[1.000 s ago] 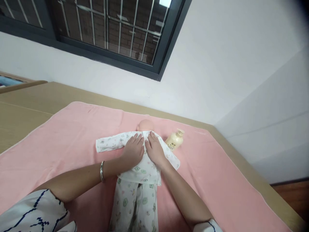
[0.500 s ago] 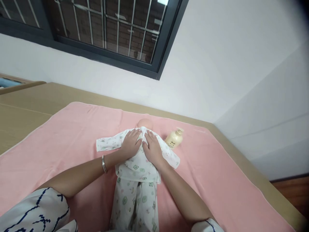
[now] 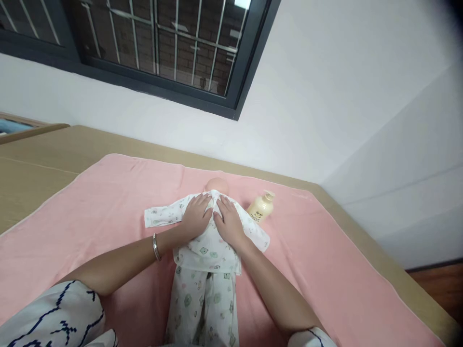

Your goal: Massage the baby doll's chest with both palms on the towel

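A baby doll in a white patterned top (image 3: 208, 251) and matching trousers (image 3: 219, 303) lies on a pink blanket (image 3: 126, 193). Its round, bare head (image 3: 217, 185) shows at the far end; which way it faces I cannot tell. My left hand (image 3: 196, 216) rests flat on the upper left of the top, fingers stretched out. Beside it, my right hand (image 3: 228, 219) lies flat on the upper right, fingers extended. The two thumbs point towards each other near the middle. Both sleeves of the top spread outward past my hands.
A pale yellow pump bottle (image 3: 261, 206) is on the blanket, right of the doll. Around the blanket runs a tan surface (image 3: 43, 149). Behind stands a white wall (image 3: 289, 111) with a dark-framed, barred window (image 3: 155, 43). A wooden edge (image 3: 36, 131) borders the left side.
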Action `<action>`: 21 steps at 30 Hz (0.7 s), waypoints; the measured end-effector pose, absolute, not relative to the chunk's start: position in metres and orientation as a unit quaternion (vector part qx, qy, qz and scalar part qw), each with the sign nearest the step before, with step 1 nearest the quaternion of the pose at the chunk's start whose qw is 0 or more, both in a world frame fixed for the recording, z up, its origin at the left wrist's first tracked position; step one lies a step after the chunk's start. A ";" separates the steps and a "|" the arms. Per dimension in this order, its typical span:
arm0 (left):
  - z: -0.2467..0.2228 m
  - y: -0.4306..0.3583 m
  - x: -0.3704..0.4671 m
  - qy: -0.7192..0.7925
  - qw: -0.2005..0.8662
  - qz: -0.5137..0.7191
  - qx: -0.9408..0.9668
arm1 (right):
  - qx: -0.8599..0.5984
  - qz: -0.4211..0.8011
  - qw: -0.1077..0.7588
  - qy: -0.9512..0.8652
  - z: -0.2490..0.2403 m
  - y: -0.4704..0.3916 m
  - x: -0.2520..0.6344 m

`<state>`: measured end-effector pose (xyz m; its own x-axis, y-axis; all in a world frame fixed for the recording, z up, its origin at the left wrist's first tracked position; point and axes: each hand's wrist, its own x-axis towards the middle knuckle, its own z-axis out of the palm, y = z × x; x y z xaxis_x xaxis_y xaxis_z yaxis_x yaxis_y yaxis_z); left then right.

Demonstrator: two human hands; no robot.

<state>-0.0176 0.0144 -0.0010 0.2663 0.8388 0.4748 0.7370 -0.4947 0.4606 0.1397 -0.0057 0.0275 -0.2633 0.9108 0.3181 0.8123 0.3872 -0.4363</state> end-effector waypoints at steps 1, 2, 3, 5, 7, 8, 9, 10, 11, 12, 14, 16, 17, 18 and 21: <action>-0.002 0.011 -0.016 0.498 0.064 0.346 0.793 | -0.542 0.106 0.266 -0.790 0.029 -0.002 0.143; -0.003 0.007 -0.015 0.495 0.054 0.347 0.795 | -0.539 0.119 0.267 -0.790 0.030 0.002 0.146; -0.004 0.003 -0.014 0.489 0.042 0.349 0.798 | -0.541 0.127 0.267 -0.788 0.031 0.005 0.148; -0.005 -0.001 -0.013 0.477 0.026 0.352 0.805 | -0.554 0.126 0.264 -0.780 0.032 0.007 0.149; -0.004 0.000 -0.014 0.470 0.025 0.350 0.810 | -0.573 0.107 0.249 -0.773 0.033 0.001 0.144; -0.003 0.003 -0.016 0.469 0.030 0.347 0.812 | -0.583 0.096 0.239 -0.771 0.033 -0.005 0.140; -0.001 0.008 -0.018 0.471 0.038 0.342 0.812 | -0.591 0.086 0.228 -0.769 0.032 -0.012 0.135; 0.000 0.013 -0.020 0.475 0.048 0.336 0.812 | -0.595 0.075 0.220 -0.769 0.033 -0.020 0.129; 0.002 0.017 -0.022 0.480 0.058 0.331 0.811 | -0.597 0.065 0.213 -0.771 0.033 -0.027 0.124; 0.003 0.021 -0.023 0.486 0.064 0.327 0.808 | -0.596 0.056 0.208 -0.774 0.033 -0.033 0.120; 0.002 0.023 -0.024 0.498 0.060 0.328 0.800 | -0.589 0.050 0.205 -0.780 0.035 -0.038 0.118; 0.000 0.017 -0.021 0.502 0.037 0.335 0.796 | -0.582 0.066 0.212 -0.783 0.036 -0.032 0.123; -0.002 0.012 -0.018 0.500 0.025 0.338 0.797 | -0.580 0.080 0.219 -0.781 0.037 -0.026 0.128; -0.003 0.006 -0.016 0.494 0.016 0.341 0.800 | -0.579 0.095 0.228 -0.777 0.037 -0.019 0.133; -0.003 -0.006 -0.013 0.472 0.008 0.339 0.814 | -0.576 0.119 0.249 -0.769 0.034 -0.002 0.144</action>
<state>-0.0125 -0.0057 -0.0027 0.3245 0.7736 0.5443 0.7624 -0.5545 0.3336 0.1435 -0.0024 0.0336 -0.2120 0.9459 0.2456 0.8270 0.3076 -0.4706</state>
